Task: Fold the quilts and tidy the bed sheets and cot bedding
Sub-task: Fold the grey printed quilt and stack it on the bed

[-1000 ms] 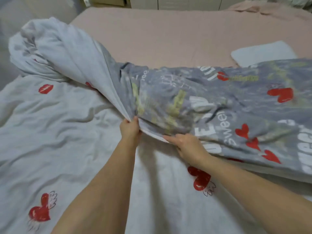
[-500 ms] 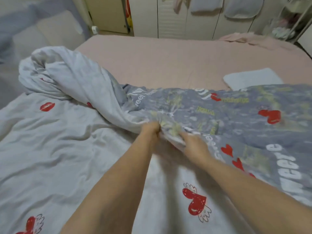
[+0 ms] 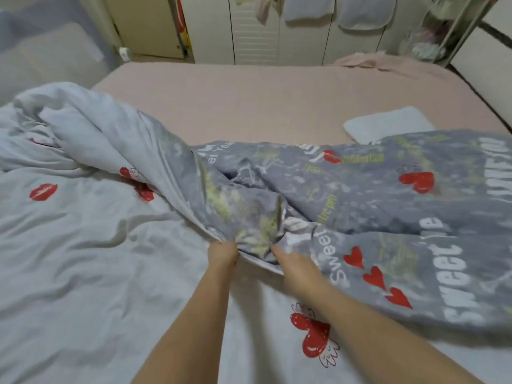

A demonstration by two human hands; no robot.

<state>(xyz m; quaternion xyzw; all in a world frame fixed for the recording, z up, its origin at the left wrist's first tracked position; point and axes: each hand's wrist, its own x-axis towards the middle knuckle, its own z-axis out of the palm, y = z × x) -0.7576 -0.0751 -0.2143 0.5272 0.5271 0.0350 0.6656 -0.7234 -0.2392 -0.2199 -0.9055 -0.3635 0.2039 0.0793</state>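
A large quilt [image 3: 388, 206] lies across the bed, grey with red hearts and white lettering on one face, pale with red hearts and lips on the other face [image 3: 83, 259]. Its grey side is folded over toward me on the right. My left hand [image 3: 223, 252] grips the folded edge of the quilt at the centre. Close beside it, my right hand [image 3: 293, 266] holds the same bunched edge, fingers tucked into the fabric. A rumpled heap of the quilt [image 3: 72, 126] rises at the back left.
A pink bed sheet [image 3: 263, 98] covers the mattress beyond the quilt. A small folded white cloth [image 3: 388, 123] lies on it at the right. White wardrobe doors [image 3: 257, 26] with hanging cloths stand behind the bed, and a metal rack [image 3: 454, 26] at the far right.
Both hands have pulled the quilt's folded edge down toward me and bunched it closer together. The camera has tilted up, so the wardrobe now shows.
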